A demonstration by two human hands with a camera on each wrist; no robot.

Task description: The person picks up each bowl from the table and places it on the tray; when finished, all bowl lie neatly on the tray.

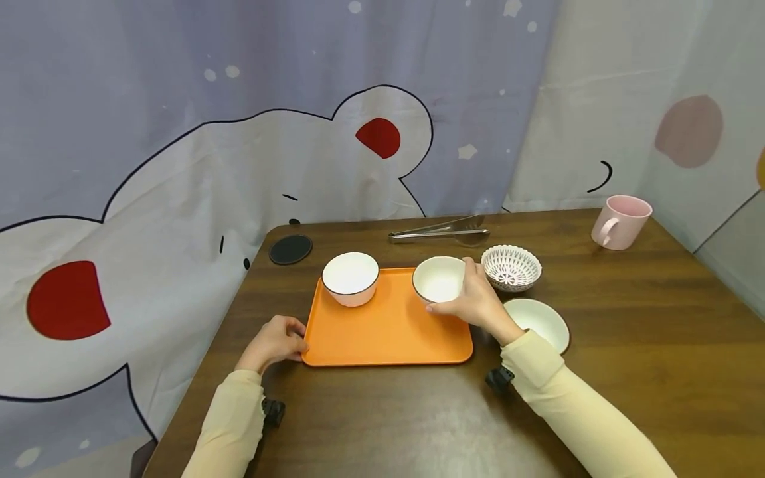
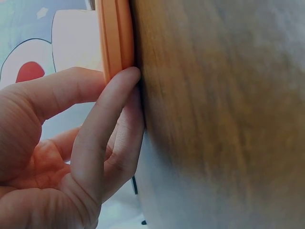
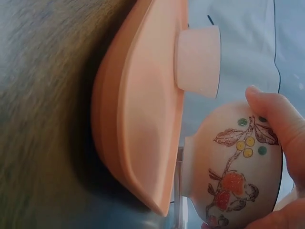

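Observation:
My left hand [image 1: 277,344] pinches the front left corner of the orange tray [image 1: 388,334]; the left wrist view shows fingertips right at the tray's rim [image 2: 114,38]. In my right hand [image 1: 477,299] is a white bowl with a dark rim [image 1: 438,279], held over the tray's right side. My thumb and fingers span its wall near the rim. A bird-and-branch print [image 3: 233,183] decorates its outside, and its foot shows above the tray surface in the right wrist view. Another white bowl [image 1: 350,275], plain outside, stands upright on the tray's back left part.
Right of the tray are a white openwork basket [image 1: 510,267] and a white dish [image 1: 540,323], partly behind my right wrist. Metal tongs [image 1: 439,232] lie behind the tray, a black round coaster [image 1: 290,249] at back left. A pink mug [image 1: 621,222] stands at the far right.

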